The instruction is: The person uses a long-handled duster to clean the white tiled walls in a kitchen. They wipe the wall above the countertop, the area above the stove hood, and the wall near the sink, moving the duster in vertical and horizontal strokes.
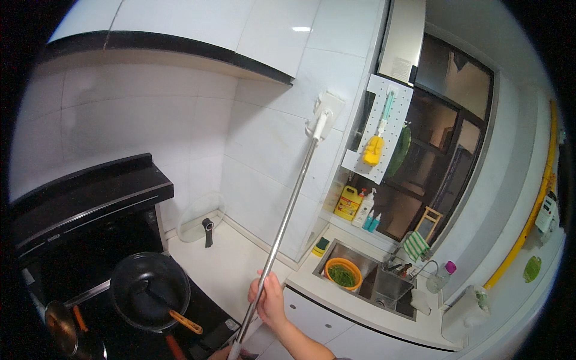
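A flat mop with a long metal pole (288, 211) slants up from the bottom edge to the wall. Its white pad head (328, 110) lies against the white wall tiles (270, 135), left of the window. My right hand (269, 297) has its fingers wrapped around the lower pole. At the bottom edge my left hand (219, 353) is at the pole's grey grip, mostly cut off by the frame. Left of the hands, a black wok (150, 288) with a wooden-handled spatula (185, 321) in it stands on the black stove (204, 324).
An overhead cabinet (180, 40) juts out at upper left, above the range hood (90, 202). A glass lid (191, 229) leans in the counter corner. Right, a sink (351, 252) holds an orange basin (344, 265) of greens. A pegboard (396, 108) and bottles (364, 207) stand by the window.
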A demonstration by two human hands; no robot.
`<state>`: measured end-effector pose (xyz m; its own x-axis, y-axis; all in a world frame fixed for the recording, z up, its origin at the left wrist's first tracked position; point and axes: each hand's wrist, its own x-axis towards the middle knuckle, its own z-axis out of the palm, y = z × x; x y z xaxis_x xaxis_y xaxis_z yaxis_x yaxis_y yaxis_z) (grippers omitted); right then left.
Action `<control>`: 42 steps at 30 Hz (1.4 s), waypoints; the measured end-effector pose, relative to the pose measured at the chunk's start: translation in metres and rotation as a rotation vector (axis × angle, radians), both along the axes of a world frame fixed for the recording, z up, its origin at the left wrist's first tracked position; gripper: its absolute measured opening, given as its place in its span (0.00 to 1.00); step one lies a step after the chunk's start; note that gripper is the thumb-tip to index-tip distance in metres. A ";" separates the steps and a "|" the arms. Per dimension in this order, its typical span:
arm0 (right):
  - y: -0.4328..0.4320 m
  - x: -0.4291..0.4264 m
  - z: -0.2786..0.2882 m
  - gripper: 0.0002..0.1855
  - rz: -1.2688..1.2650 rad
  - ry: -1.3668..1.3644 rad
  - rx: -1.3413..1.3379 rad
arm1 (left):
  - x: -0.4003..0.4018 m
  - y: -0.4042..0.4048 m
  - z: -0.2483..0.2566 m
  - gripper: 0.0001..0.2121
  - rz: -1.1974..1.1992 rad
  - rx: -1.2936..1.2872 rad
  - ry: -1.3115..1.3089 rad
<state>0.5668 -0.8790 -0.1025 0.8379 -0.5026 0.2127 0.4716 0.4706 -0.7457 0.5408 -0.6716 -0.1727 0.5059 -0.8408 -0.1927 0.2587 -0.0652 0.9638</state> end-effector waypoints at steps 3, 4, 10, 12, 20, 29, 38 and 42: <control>0.004 -0.010 -0.010 0.11 0.049 0.043 0.134 | -0.014 0.008 0.001 0.10 -0.045 0.092 0.157; 0.002 -0.012 -0.014 0.11 0.065 0.051 0.186 | -0.020 0.011 -0.027 0.10 -0.044 0.141 0.229; -0.017 -0.009 -0.020 0.13 0.041 0.088 0.155 | -0.014 0.007 -0.074 0.09 -0.088 0.145 0.135; -0.020 0.004 -0.010 0.13 -0.010 0.079 0.059 | -0.007 -0.005 -0.067 0.11 -0.079 0.145 0.068; -0.085 0.091 0.141 0.11 -0.150 -0.063 -0.341 | 0.066 -0.094 0.047 0.19 -0.068 -0.006 0.251; -0.120 0.089 0.207 0.13 -1.121 -0.373 -2.032 | 0.084 -0.100 0.085 0.20 -0.168 -0.174 0.223; -0.125 0.075 0.122 0.10 -0.724 -0.269 -2.147 | 0.078 -0.102 -0.037 0.21 -0.216 -0.003 0.057; -0.102 0.043 0.000 0.08 -0.609 -0.210 -2.136 | 0.018 -0.055 -0.136 0.12 0.174 0.101 -0.836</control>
<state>0.6093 -0.9813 -0.1026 0.6177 0.4114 0.6702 0.3189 -0.9101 0.2648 0.5585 -0.7269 -0.3087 0.6350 -0.7373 0.2307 -0.5195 -0.1866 0.8338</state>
